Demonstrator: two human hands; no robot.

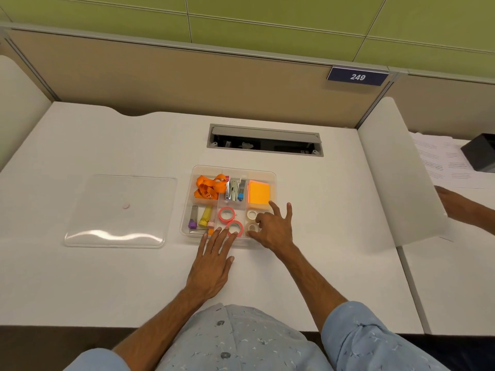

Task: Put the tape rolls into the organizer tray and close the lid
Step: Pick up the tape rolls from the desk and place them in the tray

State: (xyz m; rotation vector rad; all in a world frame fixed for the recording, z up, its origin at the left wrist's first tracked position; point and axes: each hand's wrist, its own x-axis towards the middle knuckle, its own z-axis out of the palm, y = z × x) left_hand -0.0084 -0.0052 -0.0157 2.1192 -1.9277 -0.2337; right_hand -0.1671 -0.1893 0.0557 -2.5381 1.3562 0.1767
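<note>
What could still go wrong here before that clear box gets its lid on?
The right hand has its fingers among the white tape rolls; a roll left tilted might stop the lid seating. The left hand rests on the organizer tray edge by a pink tape roll and could nudge the tray. The clear lid lies apart, to the left, and needs fetching.

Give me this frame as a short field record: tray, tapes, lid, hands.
tray: clear organizer tray, open, mid-desk
pink tape rolls: two, and, in near middle compartment
white tape rolls: and, near right compartment
lid: clear lid flat on desk, left of tray
left hand: open, fingertips at tray's near edge
right hand: over white rolls, grip unclear
</note>
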